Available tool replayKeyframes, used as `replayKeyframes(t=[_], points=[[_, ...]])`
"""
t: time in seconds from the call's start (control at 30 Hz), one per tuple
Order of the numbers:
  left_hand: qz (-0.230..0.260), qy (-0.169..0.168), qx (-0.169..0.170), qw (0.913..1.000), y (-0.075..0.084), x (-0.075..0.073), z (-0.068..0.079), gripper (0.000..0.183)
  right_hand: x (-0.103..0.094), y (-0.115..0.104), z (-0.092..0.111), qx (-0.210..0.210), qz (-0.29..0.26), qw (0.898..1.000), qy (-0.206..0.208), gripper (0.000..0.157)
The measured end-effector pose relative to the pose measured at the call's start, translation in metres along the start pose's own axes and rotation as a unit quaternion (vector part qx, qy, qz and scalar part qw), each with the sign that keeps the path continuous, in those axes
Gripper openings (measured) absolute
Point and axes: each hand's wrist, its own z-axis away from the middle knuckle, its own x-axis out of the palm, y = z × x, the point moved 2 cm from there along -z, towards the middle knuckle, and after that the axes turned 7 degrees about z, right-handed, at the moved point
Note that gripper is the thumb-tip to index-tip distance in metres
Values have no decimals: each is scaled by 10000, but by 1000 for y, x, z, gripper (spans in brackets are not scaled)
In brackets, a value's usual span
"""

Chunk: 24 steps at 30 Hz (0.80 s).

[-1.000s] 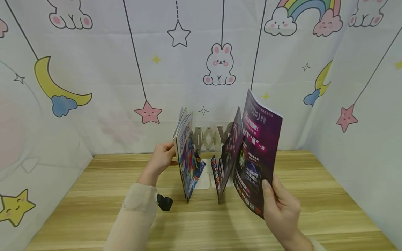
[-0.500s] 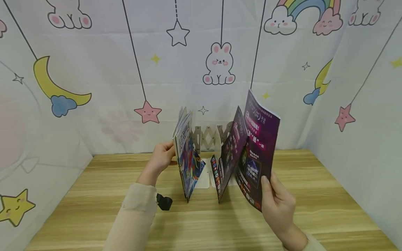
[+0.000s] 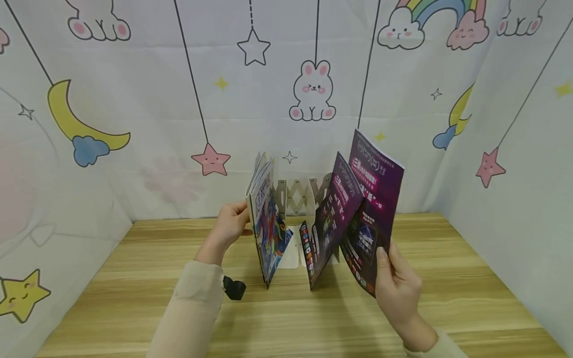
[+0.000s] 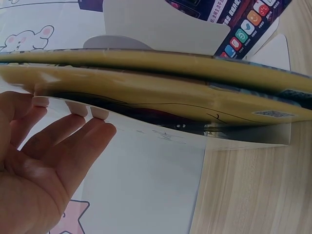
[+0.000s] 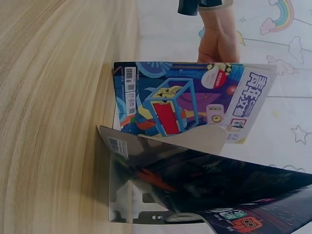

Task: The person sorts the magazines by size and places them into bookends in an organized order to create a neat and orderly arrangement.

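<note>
My right hand pinches a dark purple magazine, thumb across its printed cover, holding it upright and slightly curved. Left of it, a second purple magazine stands tilted to the right, its upper part overlapping the held one. My left hand touches the left side of several upright magazines. In the left wrist view, its fingertips meet a pale sheet beside yellow-backed magazines. A colourful cover faces the right wrist camera, which shows no part of my right hand.
An expandable metal bookend with a lattice back stands between the magazines, its white base plate on the wooden table. A cartoon-printed cloth hangs behind and at both sides. A black device is at my left cuff.
The held magazine shifts slightly left, then back right, turning its cover more toward the head camera. The standing purple magazine's top leans further right. My left hand stays in place.
</note>
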Motion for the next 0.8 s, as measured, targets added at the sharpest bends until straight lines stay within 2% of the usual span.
replayKeyframes(t=[0.2,0.3,0.8], points=[[23,-28,-34,10000,0,-1,0,40,-1,7,1,62,340,9993,148,36],[34,-13,-8,10000,-1,-1,-1,40,-1,10,1,195,512,9984,157,43],[17,32,78,10000,0,-1,-1,39,5,21,4,538,750,9955,194,44]])
